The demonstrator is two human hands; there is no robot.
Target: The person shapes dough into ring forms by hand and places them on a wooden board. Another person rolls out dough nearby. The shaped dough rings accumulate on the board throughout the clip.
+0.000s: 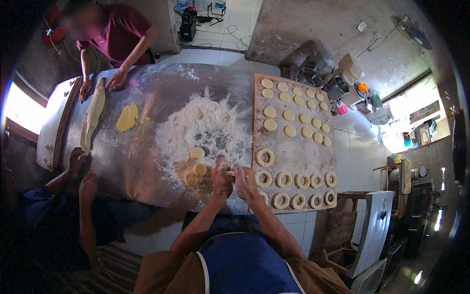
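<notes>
My left hand point(222, 180) and my right hand point(245, 183) are close together above the front of the floured metal table. Between them a small piece of pale dough point(231, 173) shows, with the fingers of both hands closed on it. Most of that piece is hidden by the hands. Just left of my left hand lie a few round dough discs point(197, 153), partly overlapping, by loose flour point(200, 117). Right of my right hand stretches a floured board point(293, 147) bearing rows of flat dough discs point(289, 115) at the far side and dough rings point(284, 180) at the near side.
A co-worker in a maroon shirt point(128, 27) reaches over a long dough strip point(93, 115) at the table's left end; another person's hands point(88, 186) are nearer. Yellow dough point(128, 117) lies between. Pots point(337, 87) stand beyond the board, and a pale cabinet point(374, 230) at right.
</notes>
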